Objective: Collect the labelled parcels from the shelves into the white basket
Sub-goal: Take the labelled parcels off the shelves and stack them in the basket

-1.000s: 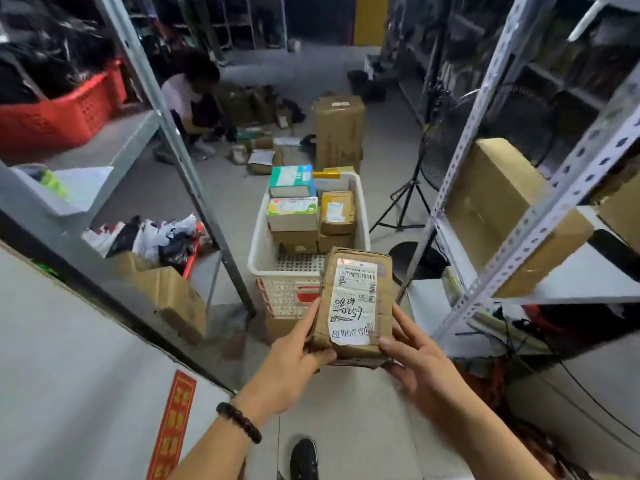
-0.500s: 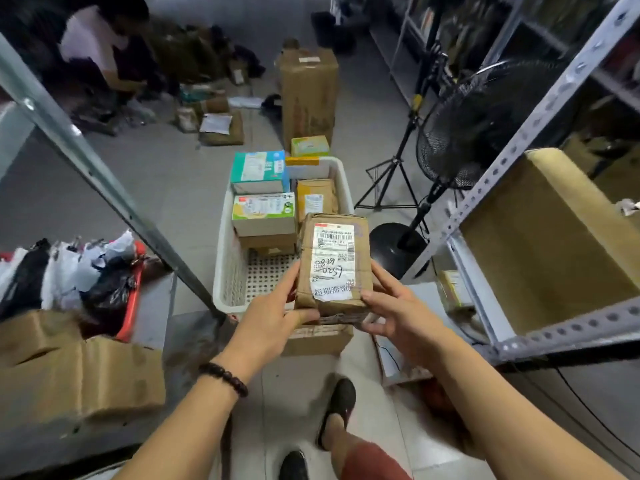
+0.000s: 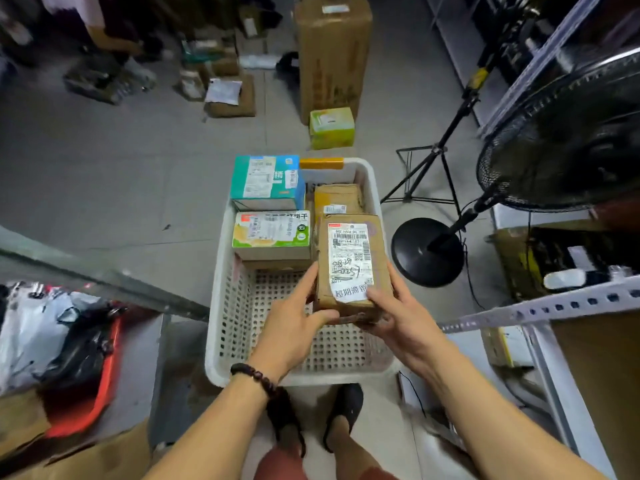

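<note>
A brown cardboard parcel [image 3: 349, 261] with a white shipping label is held over the white basket [image 3: 235, 306], label up. My left hand [image 3: 294, 327] grips its near left corner, and my right hand [image 3: 398, 313] holds its near right edge with the thumb on the label. The basket stands on the floor just ahead of my feet. Its far half holds a teal box [image 3: 266, 181], a green and white box [image 3: 272, 233] and a brown parcel [image 3: 337, 199]. The perforated near half of the basket floor is bare.
A black standing fan [image 3: 568, 133] with a round base [image 3: 427, 251] stands right of the basket, beside a tripod [image 3: 433, 161]. Metal shelf rails [image 3: 540, 306] flank both sides. A red bin [image 3: 86, 386] of bags lies at the left. A tall carton [image 3: 332, 53] and a crouching person [image 3: 93, 26] are farther off.
I have stepped up to the basket and the view has tilted down. Both hands have carried the parcel forward and lower, so it now hangs over the basket's right side.
</note>
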